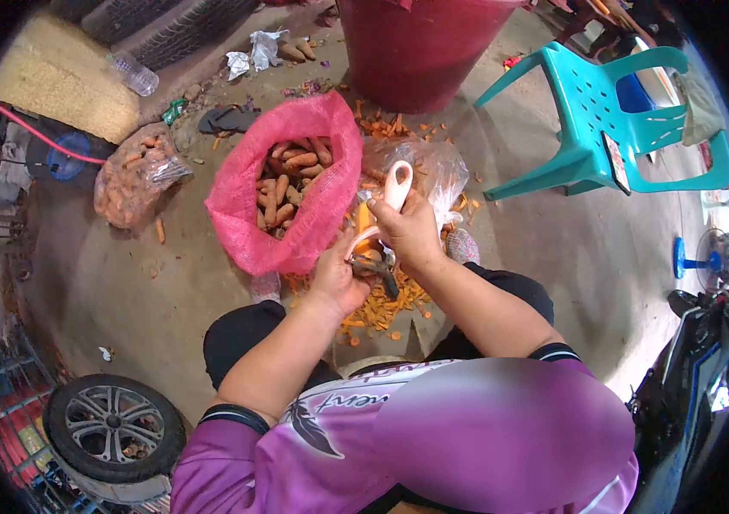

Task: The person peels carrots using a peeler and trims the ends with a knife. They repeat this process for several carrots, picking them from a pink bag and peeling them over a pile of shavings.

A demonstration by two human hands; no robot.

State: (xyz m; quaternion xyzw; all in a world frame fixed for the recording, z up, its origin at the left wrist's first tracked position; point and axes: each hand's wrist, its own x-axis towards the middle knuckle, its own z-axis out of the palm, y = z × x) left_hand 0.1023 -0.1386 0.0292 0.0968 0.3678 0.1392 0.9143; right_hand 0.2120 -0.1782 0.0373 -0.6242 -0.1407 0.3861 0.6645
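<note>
Between my knees, my left hand (340, 276) is closed around the lower end of a carrot (366, 224), whose orange flesh shows. My right hand (409, 230) grips a white peeler (398, 183) with a looped handle pointing up and away from me. The peeler's curved white end reaches down beside the carrot, close to my left fingers. A dark piece (390, 284) shows just under my hands; I cannot make out what it is. Below lies a heap of orange peelings (386, 310). An open pink mesh sack (236, 201) of unpeeled carrots (277, 193) stands left of my hands.
A clear plastic bag (446, 167) lies beyond my right hand. Another bag with carrots (135, 184) sits at left. A big red tub (420, 51) stands ahead, a teal plastic chair (566, 120) at right. A wheel (114, 427) and a motorcycle (694, 368) are at the sides.
</note>
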